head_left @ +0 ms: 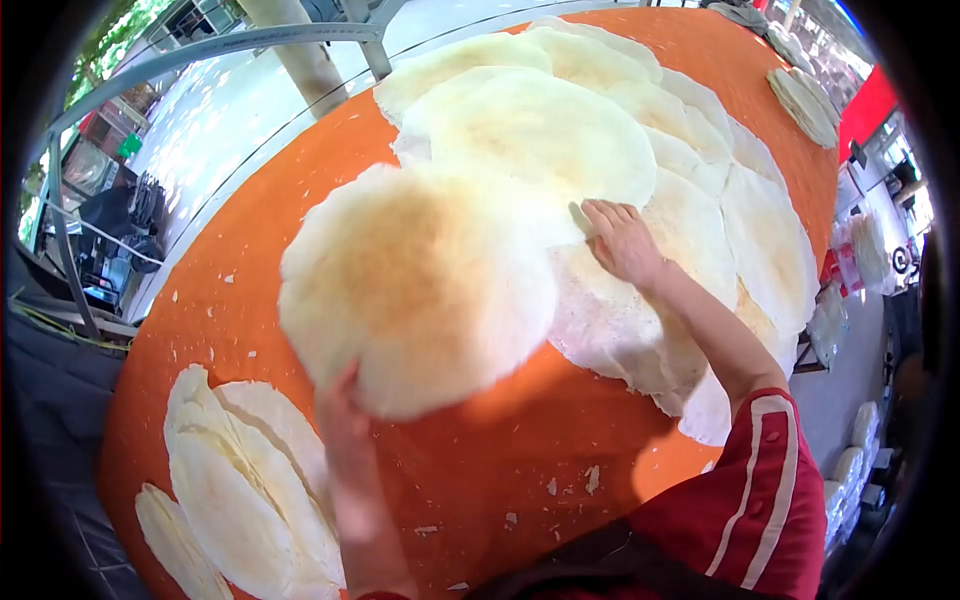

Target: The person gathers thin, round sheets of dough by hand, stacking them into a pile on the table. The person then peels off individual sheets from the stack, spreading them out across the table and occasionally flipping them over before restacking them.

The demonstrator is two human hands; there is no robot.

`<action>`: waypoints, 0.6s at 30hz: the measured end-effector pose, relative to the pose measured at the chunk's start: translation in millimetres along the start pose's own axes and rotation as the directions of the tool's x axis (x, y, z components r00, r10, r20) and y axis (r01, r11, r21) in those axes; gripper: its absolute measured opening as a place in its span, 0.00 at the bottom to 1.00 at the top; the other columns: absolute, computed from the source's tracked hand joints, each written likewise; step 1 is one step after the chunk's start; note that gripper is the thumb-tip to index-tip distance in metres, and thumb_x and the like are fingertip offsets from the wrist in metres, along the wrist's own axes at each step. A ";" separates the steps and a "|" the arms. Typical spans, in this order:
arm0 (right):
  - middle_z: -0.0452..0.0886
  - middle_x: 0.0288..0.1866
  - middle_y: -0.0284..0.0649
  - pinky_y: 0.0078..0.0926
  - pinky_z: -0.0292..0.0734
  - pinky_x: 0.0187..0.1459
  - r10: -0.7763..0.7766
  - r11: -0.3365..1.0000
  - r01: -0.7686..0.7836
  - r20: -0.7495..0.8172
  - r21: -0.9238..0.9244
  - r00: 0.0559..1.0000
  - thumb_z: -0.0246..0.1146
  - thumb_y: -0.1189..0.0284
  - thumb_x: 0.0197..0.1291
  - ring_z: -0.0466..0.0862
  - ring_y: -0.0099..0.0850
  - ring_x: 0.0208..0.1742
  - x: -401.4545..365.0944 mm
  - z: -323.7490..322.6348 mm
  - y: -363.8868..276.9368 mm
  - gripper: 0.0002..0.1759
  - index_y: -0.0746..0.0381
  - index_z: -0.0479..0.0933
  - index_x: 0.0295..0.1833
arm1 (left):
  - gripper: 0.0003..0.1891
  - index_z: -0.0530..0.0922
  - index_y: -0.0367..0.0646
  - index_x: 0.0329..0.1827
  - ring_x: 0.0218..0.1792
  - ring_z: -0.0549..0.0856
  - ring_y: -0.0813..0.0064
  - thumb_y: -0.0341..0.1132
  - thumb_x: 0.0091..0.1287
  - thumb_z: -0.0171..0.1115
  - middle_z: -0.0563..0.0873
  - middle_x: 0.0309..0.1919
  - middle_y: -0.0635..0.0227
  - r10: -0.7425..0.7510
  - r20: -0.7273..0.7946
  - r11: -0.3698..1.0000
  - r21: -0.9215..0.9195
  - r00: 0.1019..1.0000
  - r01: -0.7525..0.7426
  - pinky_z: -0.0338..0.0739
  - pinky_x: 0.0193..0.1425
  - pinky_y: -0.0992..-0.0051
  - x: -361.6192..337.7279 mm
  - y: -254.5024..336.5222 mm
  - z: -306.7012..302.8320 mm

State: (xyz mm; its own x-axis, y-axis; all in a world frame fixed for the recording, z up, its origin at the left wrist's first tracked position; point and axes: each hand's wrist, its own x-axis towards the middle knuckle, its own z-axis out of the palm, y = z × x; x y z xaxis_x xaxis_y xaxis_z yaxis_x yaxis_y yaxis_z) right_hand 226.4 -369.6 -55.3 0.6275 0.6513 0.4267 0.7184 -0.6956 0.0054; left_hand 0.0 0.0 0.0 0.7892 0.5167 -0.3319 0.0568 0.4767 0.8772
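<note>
Left hand (345,425) raised, gripping a round flatbread (415,285) by its near edge, right hand (620,240) flat, fingers spread, pressing overlapped flatbreads (560,130) mid orange table (250,230)

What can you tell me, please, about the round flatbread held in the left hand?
The flatbread is a large, thin, pale disc, toasted golden-brown toward its middle, with a slightly ragged edge. The left hand holds it by its near edge, raised above the orange table, and it partly hides other flatbreads laid there.

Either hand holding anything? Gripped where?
Left hand grips the round flatbread by its near edge. Right hand lies flat on the spread flatbreads, holding nothing.
</note>
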 end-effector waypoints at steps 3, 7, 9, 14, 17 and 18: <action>0.70 0.58 0.46 0.37 0.63 0.57 -0.096 0.995 0.097 0.105 -0.003 0.990 0.64 0.73 0.44 0.70 0.39 0.59 10.5 -27.8 19.0 0.36 0.64 0.61 0.62 | 0.26 0.66 0.38 0.61 0.55 0.75 0.62 0.24 0.56 0.56 0.77 0.52 0.61 -0.167 0.053 0.971 -0.167 0.984 0.174 0.71 0.59 0.62 -87.3 -24.2 -45.1; 0.76 0.47 0.45 0.35 0.68 0.51 -0.117 0.991 0.119 0.023 -0.062 0.993 0.64 0.73 0.41 0.76 0.39 0.51 62.6 9.1 -7.4 0.29 0.63 0.67 0.54 | 0.27 0.68 0.34 0.58 0.52 0.78 0.62 0.20 0.51 0.59 0.77 0.52 0.59 -0.223 -0.077 0.972 0.060 0.972 0.227 0.73 0.57 0.64 -158.6 -33.1 -94.6; 0.78 0.40 0.44 0.36 0.72 0.45 -0.009 1.000 0.009 -0.002 0.002 1.000 0.63 0.74 0.41 0.79 0.39 0.44 82.4 21.3 -10.7 0.22 0.63 0.70 0.47 | 0.27 0.67 0.32 0.58 0.51 0.78 0.61 0.17 0.51 0.58 0.77 0.51 0.58 -0.228 -0.118 0.972 0.029 0.967 0.233 0.74 0.56 0.64 -177.2 -58.3 -105.7; 0.77 0.26 0.45 0.39 0.72 0.30 0.007 1.000 -0.007 0.019 -0.026 1.000 0.63 0.72 0.38 0.78 0.44 0.29 124.4 -39.0 -23.3 0.14 0.63 0.71 0.33 | 0.26 0.68 0.32 0.57 0.51 0.78 0.64 0.21 0.52 0.61 0.77 0.52 0.59 -0.225 -0.111 0.972 0.040 0.968 0.231 0.73 0.56 0.68 -176.8 -69.0 -107.3; 0.75 0.25 0.46 0.39 0.71 0.28 -0.177 0.980 0.186 -0.131 0.062 0.975 0.63 0.73 0.35 0.78 0.44 0.29 111.1 -103.9 -89.0 0.15 0.64 0.70 0.33 | 0.29 0.63 0.32 0.61 0.55 0.75 0.62 0.31 0.57 0.62 0.74 0.56 0.57 -0.208 -0.063 0.977 -0.052 0.976 0.205 0.72 0.58 0.66 -181.8 -70.9 -109.7; 0.73 0.25 0.44 0.37 0.71 0.26 -0.205 0.960 0.205 -0.021 0.189 0.979 0.61 0.73 0.34 0.76 0.44 0.28 89.4 -120.0 -118.7 0.15 0.64 0.70 0.33 | 0.31 0.61 0.33 0.63 0.57 0.74 0.62 0.36 0.59 0.62 0.72 0.58 0.56 -0.194 -0.015 0.973 -0.135 0.981 0.190 0.70 0.60 0.65 -183.5 -70.4 -107.6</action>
State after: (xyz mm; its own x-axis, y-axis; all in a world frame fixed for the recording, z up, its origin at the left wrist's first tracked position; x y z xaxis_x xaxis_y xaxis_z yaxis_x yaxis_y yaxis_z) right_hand 161.2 -265.2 90.8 0.4609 0.7734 0.4353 0.8752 -0.4773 -0.0786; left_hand -214.6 -51.8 -38.2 0.7538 0.4255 -0.5008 0.1227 0.6575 0.7434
